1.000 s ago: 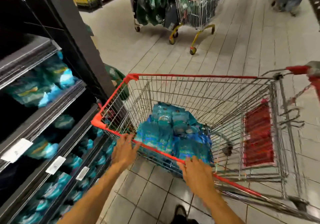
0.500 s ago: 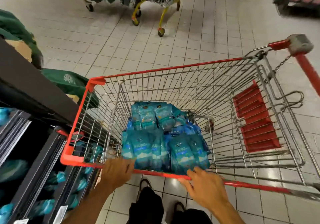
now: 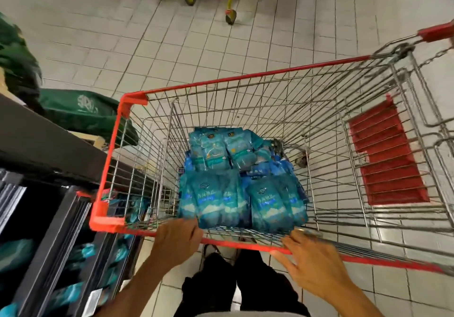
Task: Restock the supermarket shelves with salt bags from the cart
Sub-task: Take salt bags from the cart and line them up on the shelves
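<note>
The salt bags point(image 3: 242, 181) lie heaped at the centre of the frame, on the floor of the cart point(image 3: 245, 77), so much restocking looks left; the shelves point(image 3: 56, 230) at lower left already hold some blue bags. The left hand point(image 3: 178, 240) curls over the cart's near red rim, its grip wrapped on it. The right hand point(image 3: 313, 262) rests there with spread fingers, pinching nothing.

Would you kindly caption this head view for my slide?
Both hands, left hand and right hand, on the red-rimmed cart holding blue salt bags beside the shelves.
</note>
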Tool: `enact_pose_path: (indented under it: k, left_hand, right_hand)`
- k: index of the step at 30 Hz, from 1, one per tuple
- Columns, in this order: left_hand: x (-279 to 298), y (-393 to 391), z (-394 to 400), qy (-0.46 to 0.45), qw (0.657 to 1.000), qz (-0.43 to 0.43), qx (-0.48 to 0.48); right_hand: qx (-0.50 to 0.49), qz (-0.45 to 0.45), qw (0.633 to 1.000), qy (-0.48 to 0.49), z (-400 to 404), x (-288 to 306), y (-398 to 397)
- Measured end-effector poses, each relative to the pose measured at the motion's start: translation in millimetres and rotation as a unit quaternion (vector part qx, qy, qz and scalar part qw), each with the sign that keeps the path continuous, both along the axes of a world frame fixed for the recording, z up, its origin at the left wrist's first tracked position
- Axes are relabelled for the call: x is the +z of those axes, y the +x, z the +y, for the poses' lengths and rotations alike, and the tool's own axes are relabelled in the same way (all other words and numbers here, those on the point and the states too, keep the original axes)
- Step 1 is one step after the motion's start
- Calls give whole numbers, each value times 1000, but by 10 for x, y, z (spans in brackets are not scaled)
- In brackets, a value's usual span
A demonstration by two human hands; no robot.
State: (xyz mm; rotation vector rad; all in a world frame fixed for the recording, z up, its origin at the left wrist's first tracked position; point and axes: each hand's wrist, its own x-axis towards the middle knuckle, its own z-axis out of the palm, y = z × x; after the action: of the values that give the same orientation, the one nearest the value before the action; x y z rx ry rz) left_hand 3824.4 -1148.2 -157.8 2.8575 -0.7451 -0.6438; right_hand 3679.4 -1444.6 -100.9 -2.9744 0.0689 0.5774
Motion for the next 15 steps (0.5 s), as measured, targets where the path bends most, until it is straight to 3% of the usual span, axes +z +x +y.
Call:
enact_pose_path:
  k: [3, 5, 10, 15]
  left_hand:
    - [0, 172, -70, 22, 982, 161, 94]
    - [-64, 351, -187, 27, 958, 244, 148]
    - [-698, 867, -603, -61, 883, 330, 327]
    - [-1490, 844, -823, -39, 847, 289, 444]
  right_hand:
    - [12, 8, 1000, 3, -26, 21, 142]
    - [-3, 71, 997, 23, -65, -48, 422]
    - [-121, 233, 946, 191, -7, -844, 1418]
    - [-341, 261, 852, 300, 382, -1970, 1671]
